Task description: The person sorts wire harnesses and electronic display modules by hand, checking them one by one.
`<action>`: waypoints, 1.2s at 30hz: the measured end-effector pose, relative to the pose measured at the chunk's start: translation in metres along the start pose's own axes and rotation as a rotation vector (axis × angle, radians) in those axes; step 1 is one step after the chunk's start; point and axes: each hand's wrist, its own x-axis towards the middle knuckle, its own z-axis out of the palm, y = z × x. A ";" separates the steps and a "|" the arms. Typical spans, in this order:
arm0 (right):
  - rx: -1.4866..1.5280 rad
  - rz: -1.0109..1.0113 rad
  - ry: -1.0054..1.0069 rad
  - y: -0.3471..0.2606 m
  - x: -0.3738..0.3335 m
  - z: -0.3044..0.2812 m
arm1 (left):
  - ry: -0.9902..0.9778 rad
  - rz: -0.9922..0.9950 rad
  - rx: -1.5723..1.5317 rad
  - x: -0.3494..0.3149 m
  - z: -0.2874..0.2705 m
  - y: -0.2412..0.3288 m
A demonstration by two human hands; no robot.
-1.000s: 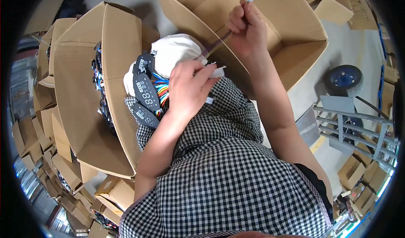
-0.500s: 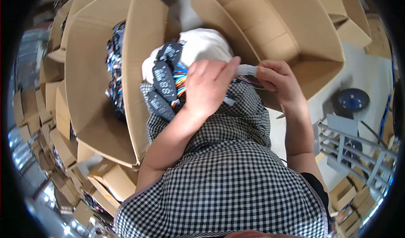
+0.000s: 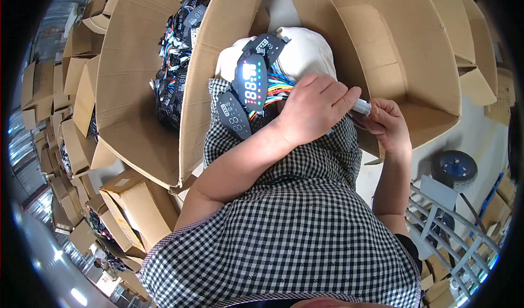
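Several dark oval display panels lie on my lap. The middle lit panel [image 3: 251, 84] shows glowing white digits and small coloured lights. Below it is an unlit panel [image 3: 233, 116], and another unlit panel [image 3: 269, 47] lies above. Multicoloured wires [image 3: 279, 86] run from the panels under my left hand [image 3: 316, 109]. That hand is closed, with its fingertips at one end of a white plug connector [image 3: 361, 107]. My right hand [image 3: 388, 123] pinches the connector's other end. The palm side of my left hand is hidden.
At left, an open cardboard box [image 3: 139, 40] holds a heap of panels with wires [image 3: 177, 62]. Another open box [image 3: 404, 57] stands at right. A wheel [image 3: 454, 167] and a grey metal rack [image 3: 445, 220] are at lower right. More cartons [image 3: 139, 207] sit at left.
The middle panel, dark before, is now lit. My two hands have come closer together at the white connector. The view has shifted, so the lap and boxes sit further right.
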 end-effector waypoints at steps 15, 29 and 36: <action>0.219 -0.454 0.031 0.002 0.006 -0.007 | 0.362 -0.755 -1.198 0.043 -0.063 -0.012; 0.290 -0.696 0.206 0.009 0.020 -0.012 | -0.308 -0.784 -0.541 0.033 -0.031 -0.016; 0.236 -0.598 0.212 0.016 0.027 0.001 | -0.503 -0.512 -0.600 0.050 -0.025 0.004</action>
